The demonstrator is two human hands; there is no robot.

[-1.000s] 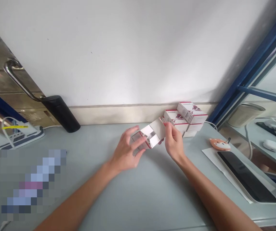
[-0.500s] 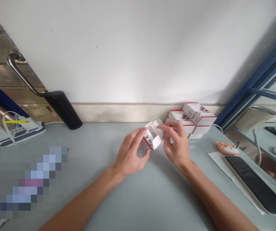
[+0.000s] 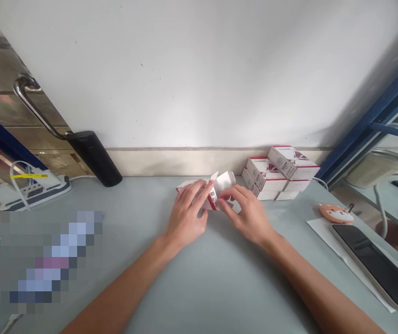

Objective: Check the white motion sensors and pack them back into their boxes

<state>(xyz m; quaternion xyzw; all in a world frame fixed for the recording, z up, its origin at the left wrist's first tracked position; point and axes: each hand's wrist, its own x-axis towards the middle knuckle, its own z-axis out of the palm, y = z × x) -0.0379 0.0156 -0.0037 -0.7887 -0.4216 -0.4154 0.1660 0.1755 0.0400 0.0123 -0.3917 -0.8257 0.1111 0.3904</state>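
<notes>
A small white cardboard box (image 3: 212, 202) with red edging lies near the back of the desk, its flapped end facing right. My left hand (image 3: 186, 213) is closed around its body, fingers over the top and thumb at the near side. At the flapped end, my right hand (image 3: 249, 214) has its thumb and forefinger closed on the edge of the box. A broad white flap (image 3: 225, 181) stands out above those fingertips. My left fingers cover much of the box, and its inside is mostly hidden.
Similar boxes (image 3: 271, 181) are stacked against the wall on the right. Farther right lie an orange animal-shaped case (image 3: 336, 214) and a phone (image 3: 375, 264) on paper. A black cylinder (image 3: 96, 160) and a power strip (image 3: 35, 190) stand at left.
The box has turned and gone down toward the desk, so its open inside no longer faces me. My right hand has moved from the upper flap to the box's near edge.
</notes>
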